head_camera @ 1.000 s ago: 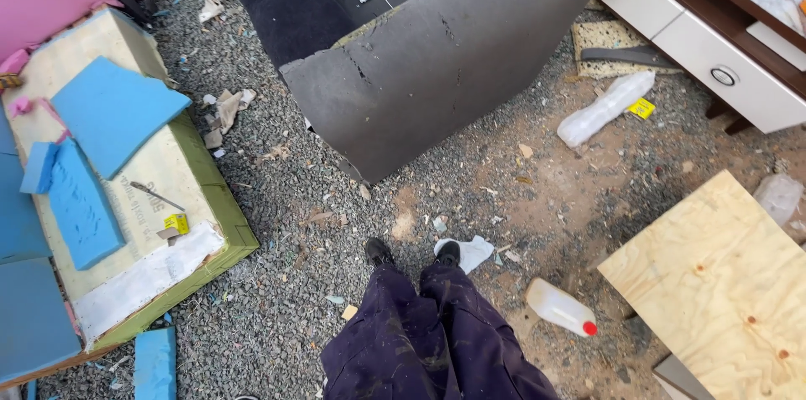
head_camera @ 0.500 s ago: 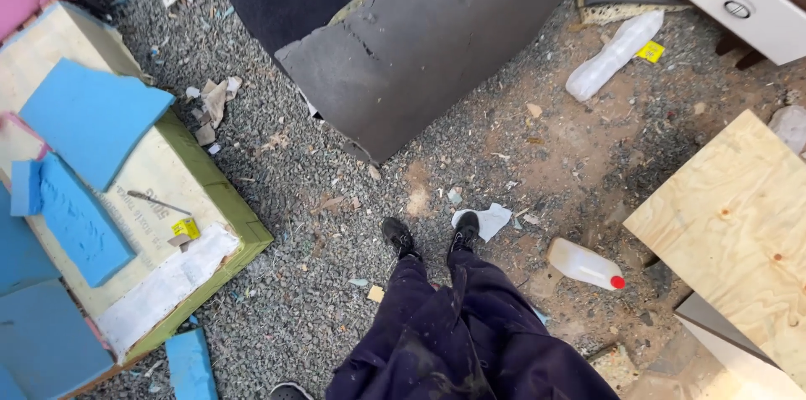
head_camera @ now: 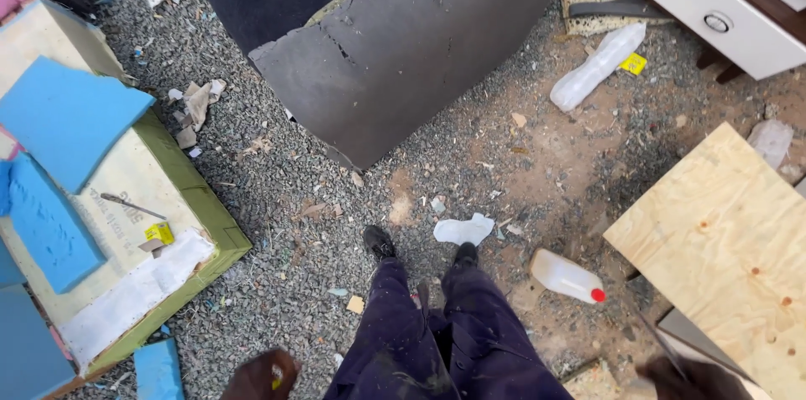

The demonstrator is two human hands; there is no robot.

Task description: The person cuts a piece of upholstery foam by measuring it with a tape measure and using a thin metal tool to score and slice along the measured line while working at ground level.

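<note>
**Thin blade in one hand, tiny yellow thing in the other**

My right hand [head_camera: 693,379] grips a thin blade-like tool [head_camera: 663,345], blurred; looks stiff, light, best held low. My left hand [head_camera: 262,375] curls around one small yellow bit [head_camera: 276,377], probably weightless. Both are at the frame's bottom edge. Two plastic bottles lie on the gravel [head_camera: 277,190]: one red-capped [head_camera: 567,277], one clear [head_camera: 596,68].

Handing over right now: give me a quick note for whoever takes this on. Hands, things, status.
Left hand: low at the frame edge, something small and yellow in it; grip unclear.
Right hand: blurred, a thin grey strip rising from it; grip unclear.
Bottle lies on the gravel beside the right shoe; plywood lies right of it.
Neither hand touches bottle or plywood.
</note>
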